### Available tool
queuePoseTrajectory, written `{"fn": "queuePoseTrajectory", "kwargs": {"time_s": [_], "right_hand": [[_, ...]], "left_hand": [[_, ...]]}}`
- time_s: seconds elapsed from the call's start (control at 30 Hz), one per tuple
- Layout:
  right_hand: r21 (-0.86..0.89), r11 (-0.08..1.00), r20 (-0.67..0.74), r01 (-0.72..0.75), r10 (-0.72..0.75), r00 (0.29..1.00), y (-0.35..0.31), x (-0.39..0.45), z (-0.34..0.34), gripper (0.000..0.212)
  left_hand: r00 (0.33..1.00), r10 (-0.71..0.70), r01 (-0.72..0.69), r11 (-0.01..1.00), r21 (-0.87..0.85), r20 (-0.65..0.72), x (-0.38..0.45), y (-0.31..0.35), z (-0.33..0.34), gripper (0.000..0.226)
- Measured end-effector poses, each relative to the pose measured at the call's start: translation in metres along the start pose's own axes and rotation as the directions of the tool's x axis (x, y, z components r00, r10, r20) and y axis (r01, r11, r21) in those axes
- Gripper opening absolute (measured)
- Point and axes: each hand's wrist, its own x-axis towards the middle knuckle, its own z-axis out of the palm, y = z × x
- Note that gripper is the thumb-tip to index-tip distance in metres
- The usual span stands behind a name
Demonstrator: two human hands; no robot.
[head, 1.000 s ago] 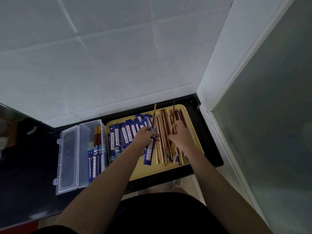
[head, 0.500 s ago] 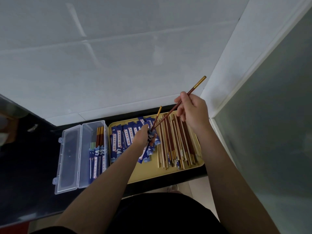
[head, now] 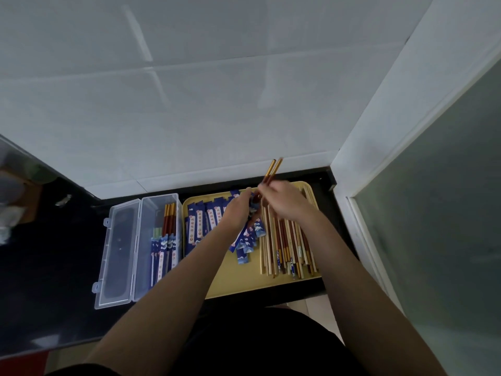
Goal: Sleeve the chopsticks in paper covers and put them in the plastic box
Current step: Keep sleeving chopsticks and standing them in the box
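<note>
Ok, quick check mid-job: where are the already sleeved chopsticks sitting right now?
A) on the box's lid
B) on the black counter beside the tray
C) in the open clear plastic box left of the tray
C: sleeved chopsticks lie inside the open plastic box, left of the yellow tray; its lid holds none.

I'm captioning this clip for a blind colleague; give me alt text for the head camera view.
Over a yellow tray, the right hand slides a pair of brown chopsticks into a blue paper cover held by the left hand. Loose chopsticks and spare covers lie on the tray; an open clear plastic box on its left holds sleeved pairs.
</note>
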Motion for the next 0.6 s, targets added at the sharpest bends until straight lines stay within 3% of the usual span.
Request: {"fn": "queuePoseTrajectory", "kwargs": {"time_s": [0.07,0.17,0.27,0.37,0.5,0.6], "right_hand": [[-0.065,0.998,0.158,-0.018,0.028,0.987,0.003,0.006,0.012,0.032],[-0.128,0.991,0.223,-0.021,0.050,0.973,0.007,0.015,0.018,0.035],[0.040,0.996,0.067,-0.079,0.076,0.995,0.005,0.021,0.020,0.062],[0.145,0.989,-0.195,0.029,0.000,0.981,0.002,0.032,0.022,0.070],[0.056,0.997,-0.102,0.044,-0.038,0.994,-0.006,0.046,0.032,0.058],[0.104,0.994,-0.145,-0.020,0.035,0.989,-0.002,0.052,0.049,0.054]], "left_hand": [[0.999,-0.022,0.023,1.000,0.007,-0.029,0.001,0.001,-0.003,0.047],[0.997,-0.072,0.072,0.997,-0.023,0.002,0.004,-0.003,-0.016,0.043],[0.992,-0.099,0.101,0.994,-0.029,0.074,0.007,-0.009,-0.030,0.031],[0.989,-0.120,0.115,0.992,0.054,0.088,0.007,-0.009,-0.039,0.018],[0.993,-0.093,0.088,0.994,0.068,0.067,0.010,-0.013,-0.051,0.011],[0.995,-0.050,0.054,0.998,0.045,-0.089,0.014,-0.027,-0.067,0.013]]}}
